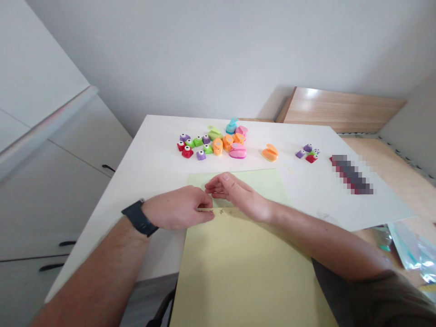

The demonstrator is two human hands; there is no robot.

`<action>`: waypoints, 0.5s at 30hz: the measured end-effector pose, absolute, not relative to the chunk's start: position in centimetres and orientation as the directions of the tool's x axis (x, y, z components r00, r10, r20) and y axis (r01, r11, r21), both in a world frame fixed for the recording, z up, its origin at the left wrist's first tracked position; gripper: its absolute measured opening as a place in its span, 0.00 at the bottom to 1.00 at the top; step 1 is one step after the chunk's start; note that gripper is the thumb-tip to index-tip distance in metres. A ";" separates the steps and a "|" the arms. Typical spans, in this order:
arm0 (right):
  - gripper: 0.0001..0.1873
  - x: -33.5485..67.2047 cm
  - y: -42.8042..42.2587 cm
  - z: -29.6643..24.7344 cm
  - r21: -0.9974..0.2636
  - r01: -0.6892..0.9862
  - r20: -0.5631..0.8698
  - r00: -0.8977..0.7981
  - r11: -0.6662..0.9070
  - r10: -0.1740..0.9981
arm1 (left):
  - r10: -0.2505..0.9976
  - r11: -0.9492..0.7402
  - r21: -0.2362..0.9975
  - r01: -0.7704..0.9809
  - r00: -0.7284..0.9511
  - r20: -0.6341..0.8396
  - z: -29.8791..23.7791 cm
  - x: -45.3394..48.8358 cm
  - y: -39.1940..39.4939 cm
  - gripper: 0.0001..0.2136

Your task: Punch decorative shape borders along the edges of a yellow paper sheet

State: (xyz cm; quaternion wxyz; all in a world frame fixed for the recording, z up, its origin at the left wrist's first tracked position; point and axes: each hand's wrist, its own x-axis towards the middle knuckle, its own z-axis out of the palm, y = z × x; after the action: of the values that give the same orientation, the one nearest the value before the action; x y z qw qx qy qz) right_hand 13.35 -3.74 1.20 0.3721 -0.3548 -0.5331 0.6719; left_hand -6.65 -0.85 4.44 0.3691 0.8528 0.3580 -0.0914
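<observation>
A large yellow sheet of paper (245,268) stretches from the table toward me, with small star-shaped holes (221,211) along its far edge. My left hand (180,206), with a dark watch on the wrist, pinches the sheet's far left corner between thumb and fingers. Just right of it, my right hand (238,195) hovers at the same edge. Its fingers are slightly curved and apart, with nothing visible in them. Under both hands lies a pale green sheet (262,184), partly covered by the yellow one.
Several colourful craft punches (218,146) cluster at the back of the white table (153,150). An orange punch (270,152) sits apart, right of them. Farther right are several small punches (308,153) and a blurred-out long object (352,175). Clear plastic bags (413,250) lie at lower right.
</observation>
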 end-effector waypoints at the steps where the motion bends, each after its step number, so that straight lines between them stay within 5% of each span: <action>1: 0.31 13.1 -3.6 0.8 -0.979 -0.116 -0.095 -0.470 -0.169 0.878 | 0.543 -0.472 0.569 0.674 0.730 -0.415 4.4 -6.7 -0.8 0.14; 15: 0.27 20.6 -2.3 -0.7 -0.999 0.052 -0.021 -0.172 -0.013 0.985 | 0.573 -0.419 0.580 0.698 0.699 -0.428 2.7 -7.2 -0.5 0.16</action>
State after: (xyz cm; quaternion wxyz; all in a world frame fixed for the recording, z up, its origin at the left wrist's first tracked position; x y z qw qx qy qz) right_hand 20.57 -2.31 -0.67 0.4377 -0.4716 -0.5496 0.5328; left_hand -7.24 -0.45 2.74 0.3829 0.8384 0.3791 -0.0819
